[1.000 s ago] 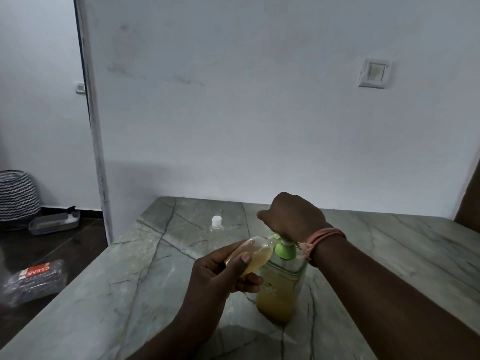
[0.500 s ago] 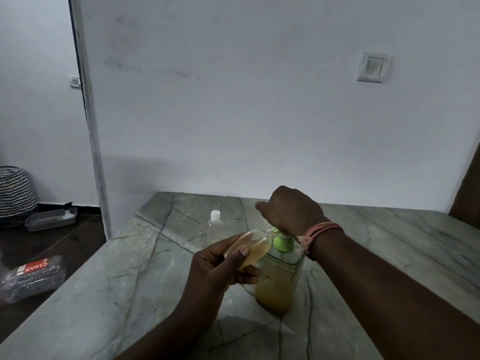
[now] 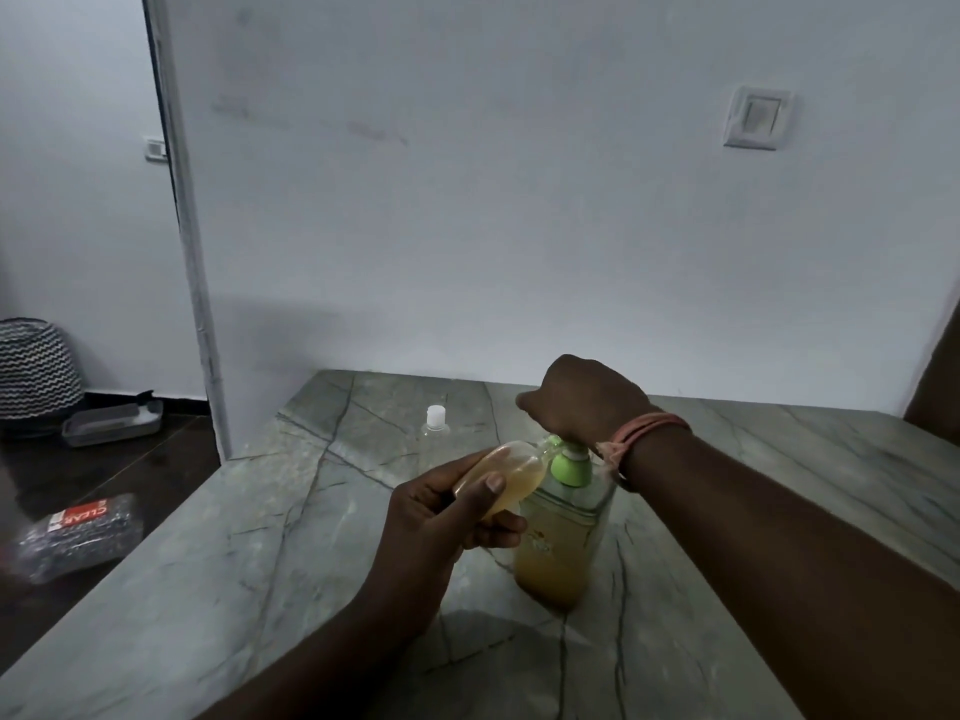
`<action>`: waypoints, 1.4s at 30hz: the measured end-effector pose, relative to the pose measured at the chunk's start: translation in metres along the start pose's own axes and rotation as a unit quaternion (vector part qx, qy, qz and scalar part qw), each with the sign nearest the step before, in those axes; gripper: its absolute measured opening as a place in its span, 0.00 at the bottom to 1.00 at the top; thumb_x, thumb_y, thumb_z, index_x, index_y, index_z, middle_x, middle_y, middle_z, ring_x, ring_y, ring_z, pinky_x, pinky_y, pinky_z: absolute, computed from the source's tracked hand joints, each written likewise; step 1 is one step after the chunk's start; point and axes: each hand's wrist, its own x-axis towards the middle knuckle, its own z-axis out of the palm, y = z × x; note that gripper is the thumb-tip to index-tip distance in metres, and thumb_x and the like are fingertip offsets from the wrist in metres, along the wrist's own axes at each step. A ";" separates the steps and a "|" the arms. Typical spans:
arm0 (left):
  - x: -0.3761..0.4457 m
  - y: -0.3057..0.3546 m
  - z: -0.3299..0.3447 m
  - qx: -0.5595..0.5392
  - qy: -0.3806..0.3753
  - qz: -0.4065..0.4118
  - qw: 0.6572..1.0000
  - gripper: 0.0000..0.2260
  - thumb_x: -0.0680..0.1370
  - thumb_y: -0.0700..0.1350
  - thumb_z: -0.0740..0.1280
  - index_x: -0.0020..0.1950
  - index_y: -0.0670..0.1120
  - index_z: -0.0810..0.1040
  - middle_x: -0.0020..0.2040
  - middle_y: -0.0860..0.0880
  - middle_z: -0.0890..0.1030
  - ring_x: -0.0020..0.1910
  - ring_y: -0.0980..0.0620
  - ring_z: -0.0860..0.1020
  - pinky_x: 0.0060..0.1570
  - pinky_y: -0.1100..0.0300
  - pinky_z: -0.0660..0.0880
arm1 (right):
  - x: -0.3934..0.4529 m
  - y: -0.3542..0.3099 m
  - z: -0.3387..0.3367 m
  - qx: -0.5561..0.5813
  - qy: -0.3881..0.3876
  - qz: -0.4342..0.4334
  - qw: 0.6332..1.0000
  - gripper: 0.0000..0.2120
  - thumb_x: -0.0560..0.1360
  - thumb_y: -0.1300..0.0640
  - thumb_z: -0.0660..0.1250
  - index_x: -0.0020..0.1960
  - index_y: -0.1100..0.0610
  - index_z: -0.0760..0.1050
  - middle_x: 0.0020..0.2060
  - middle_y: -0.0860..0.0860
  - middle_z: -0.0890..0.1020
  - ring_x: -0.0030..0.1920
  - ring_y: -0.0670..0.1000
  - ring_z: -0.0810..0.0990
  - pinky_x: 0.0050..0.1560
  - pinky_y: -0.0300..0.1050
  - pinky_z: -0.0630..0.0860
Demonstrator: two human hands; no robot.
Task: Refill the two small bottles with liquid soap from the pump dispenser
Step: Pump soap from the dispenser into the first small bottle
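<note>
Tilting small bottle (image 3: 501,475) in left hand (image 3: 441,517), right hand (image 3: 582,402) atop pump dispenser (image 3: 563,532)

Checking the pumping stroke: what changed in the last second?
Little. The right hand has risen slightly on the pump dispenser, exposing more white stem. Unchanged: left hand holds the tilted small bottle at the spout; the capped bottle stands behind on the marble table.

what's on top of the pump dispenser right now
The right hand rests on the pump dispenser, fingers curled over the pump head, hiding it and the nozzle. Only the green collar shows below it.
</note>
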 end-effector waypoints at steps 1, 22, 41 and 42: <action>-0.001 0.000 0.000 0.001 0.001 0.002 1.000 0.13 0.74 0.43 0.70 0.57 0.49 0.85 0.49 0.40 0.87 0.39 0.41 0.85 0.37 0.55 0.82 | 0.002 -0.001 -0.003 -0.015 -0.007 -0.009 1.000 0.13 0.73 0.48 0.66 0.35 0.54 0.73 0.33 0.50 0.78 0.35 0.51 0.77 0.33 0.42 0.68; 0.003 -0.006 -0.003 -0.006 -0.008 0.000 1.000 0.16 0.72 0.44 0.71 0.60 0.47 0.83 0.50 0.41 0.87 0.39 0.42 0.85 0.37 0.55 0.82 | -0.001 0.004 0.008 0.045 0.013 0.017 0.999 0.17 0.73 0.46 0.65 0.32 0.56 0.72 0.30 0.52 0.78 0.35 0.55 0.78 0.36 0.44 0.71; 0.001 -0.005 -0.001 -0.001 -0.001 0.002 1.000 0.13 0.73 0.42 0.70 0.56 0.51 0.85 0.48 0.41 0.87 0.39 0.42 0.86 0.37 0.56 0.82 | -0.004 -0.005 -0.005 -0.065 0.033 -0.032 0.997 0.15 0.75 0.46 0.65 0.35 0.52 0.69 0.33 0.48 0.74 0.39 0.54 0.77 0.38 0.44 0.70; 0.001 -0.005 -0.002 0.001 0.000 0.002 1.000 0.13 0.73 0.43 0.70 0.56 0.50 0.85 0.48 0.41 0.87 0.39 0.42 0.86 0.37 0.56 0.82 | -0.003 -0.006 -0.005 -0.066 0.037 -0.035 0.996 0.15 0.75 0.46 0.65 0.35 0.52 0.69 0.33 0.48 0.73 0.38 0.54 0.77 0.38 0.44 0.70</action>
